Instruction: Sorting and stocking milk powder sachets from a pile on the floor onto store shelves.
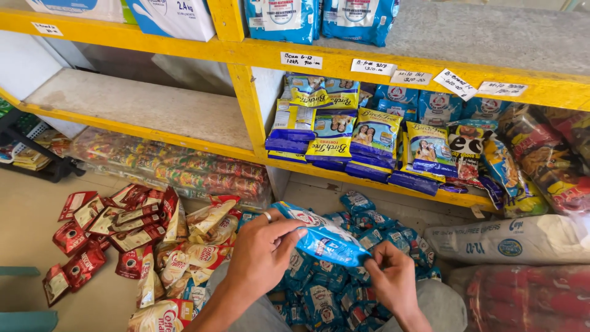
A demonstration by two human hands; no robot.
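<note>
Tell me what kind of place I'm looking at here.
Most likely a small grocery shop: yellow shelves carry handwritten price tags, stacked sachets fill them, and both hands hold a blue sachet strip.

At ten o'clock we see a bare grey shelf board (135,104) in a yellow frame (246,104). Under it lies a long clear bag (178,169) of bright wrappers. At eight o'clock red sachets (92,233) and cream sachets (196,233) are strewn over the floor (24,215). At two o'clock we find yellow-and-purple packs (353,141) leaning on a shelf, paper tags (375,66) stuck to the rail above. At four o'clock a white sack (510,240) lies on a red bundle (528,295).
</note>
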